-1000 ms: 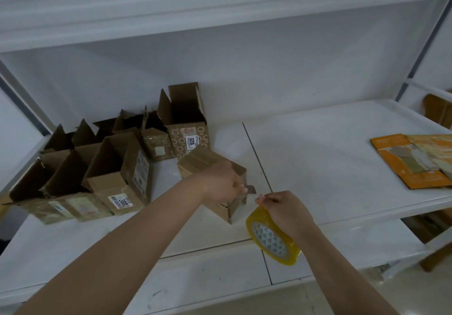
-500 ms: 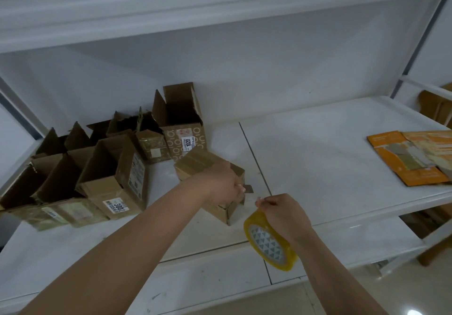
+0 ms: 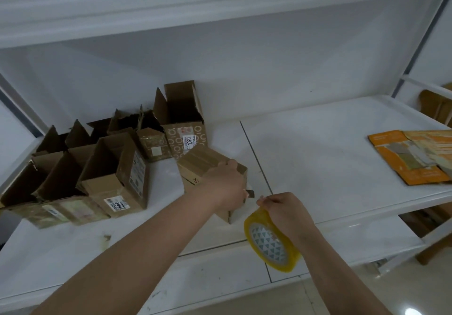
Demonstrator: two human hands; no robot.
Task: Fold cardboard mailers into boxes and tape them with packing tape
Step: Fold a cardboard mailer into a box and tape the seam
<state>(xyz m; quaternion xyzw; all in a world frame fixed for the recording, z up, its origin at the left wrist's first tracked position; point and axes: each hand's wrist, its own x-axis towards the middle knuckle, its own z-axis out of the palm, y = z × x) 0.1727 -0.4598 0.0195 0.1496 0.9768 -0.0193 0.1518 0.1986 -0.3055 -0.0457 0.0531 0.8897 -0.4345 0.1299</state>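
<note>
At the far left of the white shelf (image 3: 318, 158) we see a cluster of open boxes (image 3: 73, 172) packed close together, flaps up, dark inside. The nearest of them, a box with a "300" label (image 3: 117, 177), stands at the front of the group. Behind and to the right, a taller printed box (image 3: 183, 124) carries a "1020" label and stands with its top flaps raised.

Just right of that cluster sits the box we are working on (image 3: 203, 165), turned at an angle on the shelf and apart from the others. Our left hand (image 3: 225, 187) lies over its near right corner, fingers curled down around the edge and gripping it. A small dark flap or tape end pokes out beside the fingertips; we cannot tell which.

Next to it, close but not touching, our right hand (image 3: 286, 212) holds the roll of yellow packing tape (image 3: 271, 241). The roll hangs below the hand, tilted, its patterned core facing us, out over the shelf's front edge. Thumb and forefinger are pinched together at the top, seemingly on the free end of the tape, though the strip itself is too thin to make out.

At the far right, well apart from everything else, flat orange mailers (image 3: 413, 158) lie overlapping on the shelf.
</note>
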